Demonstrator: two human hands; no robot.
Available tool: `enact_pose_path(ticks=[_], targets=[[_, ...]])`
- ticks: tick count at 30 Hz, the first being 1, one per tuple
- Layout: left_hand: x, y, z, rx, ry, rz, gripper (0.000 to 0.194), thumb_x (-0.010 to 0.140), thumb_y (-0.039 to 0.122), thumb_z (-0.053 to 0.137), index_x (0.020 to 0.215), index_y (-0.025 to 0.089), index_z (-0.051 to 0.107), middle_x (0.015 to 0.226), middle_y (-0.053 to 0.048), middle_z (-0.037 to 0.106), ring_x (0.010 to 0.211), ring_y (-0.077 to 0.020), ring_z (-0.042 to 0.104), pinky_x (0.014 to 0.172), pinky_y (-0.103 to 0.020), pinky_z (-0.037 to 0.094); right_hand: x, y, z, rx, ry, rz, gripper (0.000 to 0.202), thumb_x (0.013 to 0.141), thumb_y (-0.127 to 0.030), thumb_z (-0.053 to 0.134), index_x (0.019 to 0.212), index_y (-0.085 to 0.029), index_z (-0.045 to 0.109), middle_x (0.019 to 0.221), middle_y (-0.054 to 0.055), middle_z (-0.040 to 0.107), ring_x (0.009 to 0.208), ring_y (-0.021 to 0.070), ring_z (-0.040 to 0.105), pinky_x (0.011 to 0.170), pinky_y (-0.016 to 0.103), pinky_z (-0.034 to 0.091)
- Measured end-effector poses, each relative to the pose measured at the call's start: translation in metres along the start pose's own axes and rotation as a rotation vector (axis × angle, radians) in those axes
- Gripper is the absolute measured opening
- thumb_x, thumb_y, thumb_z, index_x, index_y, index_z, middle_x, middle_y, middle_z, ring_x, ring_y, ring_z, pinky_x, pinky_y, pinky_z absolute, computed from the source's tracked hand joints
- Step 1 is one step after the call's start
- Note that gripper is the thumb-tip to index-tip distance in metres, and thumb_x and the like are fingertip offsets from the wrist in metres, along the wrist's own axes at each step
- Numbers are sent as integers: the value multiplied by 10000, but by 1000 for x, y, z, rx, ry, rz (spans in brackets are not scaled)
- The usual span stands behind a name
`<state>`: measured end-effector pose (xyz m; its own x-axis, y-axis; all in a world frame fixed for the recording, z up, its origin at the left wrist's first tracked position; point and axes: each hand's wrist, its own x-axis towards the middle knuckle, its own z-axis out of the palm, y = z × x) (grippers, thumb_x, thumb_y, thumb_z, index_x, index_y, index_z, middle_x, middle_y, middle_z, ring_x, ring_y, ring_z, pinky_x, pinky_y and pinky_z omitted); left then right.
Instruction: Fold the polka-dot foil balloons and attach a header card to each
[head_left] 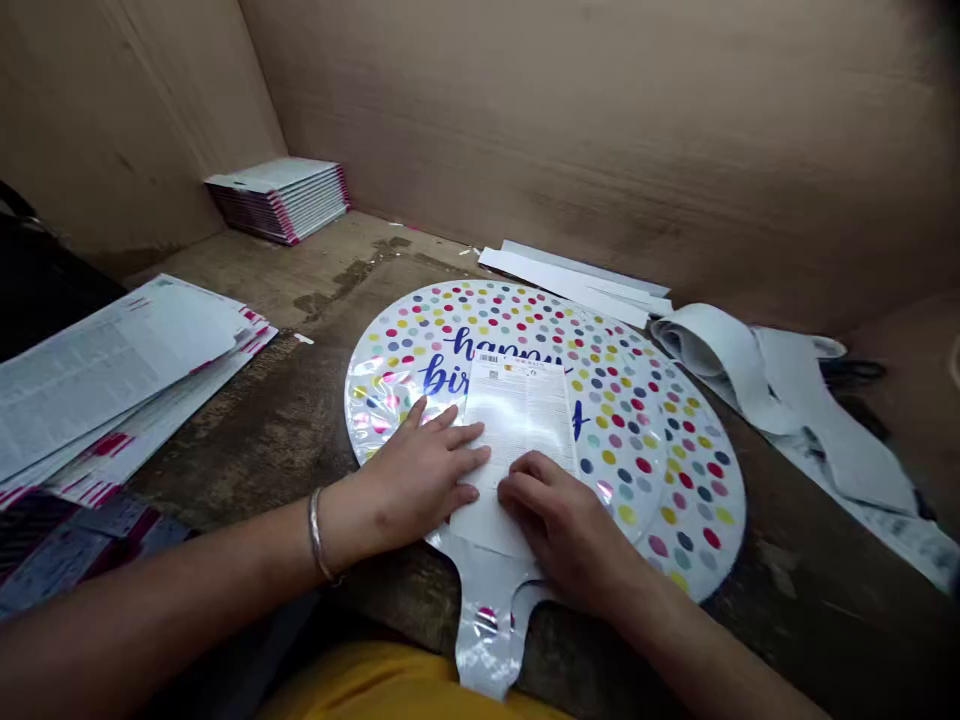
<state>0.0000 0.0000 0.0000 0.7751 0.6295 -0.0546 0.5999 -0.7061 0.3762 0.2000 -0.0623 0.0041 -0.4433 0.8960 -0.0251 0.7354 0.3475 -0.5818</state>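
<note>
Yellow cloth [375, 680] at six o'clock. Left hand [424, 480], fingers spread, and right hand [555, 515], fingers curled, pinch unclear, on printed sheet [521, 400]. Sheet atop dotted balloons [630, 430], centre of worn brown table [292, 420]. Printed cards [97, 380] at nine; coiled strip [724, 345] at two; stack [277, 195] at eleven; wooden walls [600, 130] beyond.

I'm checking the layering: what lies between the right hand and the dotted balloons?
A white printed sheet lies between the right hand and the dotted balloons, as the head view shows.
</note>
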Motion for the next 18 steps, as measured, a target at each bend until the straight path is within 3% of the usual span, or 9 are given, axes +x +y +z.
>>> enact_pose_path(ticks=[6,13,18], targets=[[-1,-1,-3,-10,-5,0,404,868,297,565,1267,247,523,1407,-69,440,1336,-357,295,1048,-667,127,3,7,-1,6,49,-8,208,891,-102,451,1018,-209,575,985,41,536,862,138,542,758,265,455],[-2,-1,-4,-19,3,3,416,858,316,581,1265,255,524,1398,-52,454,1329,-361,305,1040,-680,120,-2,8,0,1,60,-73,177,897,-109,437,894,-191,594,968,50,556,848,141,552,732,261,462],[-2,-2,-3,-17,15,13,421,863,314,576,1274,248,517,1401,-59,449,1327,-356,312,1047,-674,107,4,7,0,10,69,-39,215,891,-110,455,1028,-221,579,1037,49,549,889,137,564,773,253,466]])
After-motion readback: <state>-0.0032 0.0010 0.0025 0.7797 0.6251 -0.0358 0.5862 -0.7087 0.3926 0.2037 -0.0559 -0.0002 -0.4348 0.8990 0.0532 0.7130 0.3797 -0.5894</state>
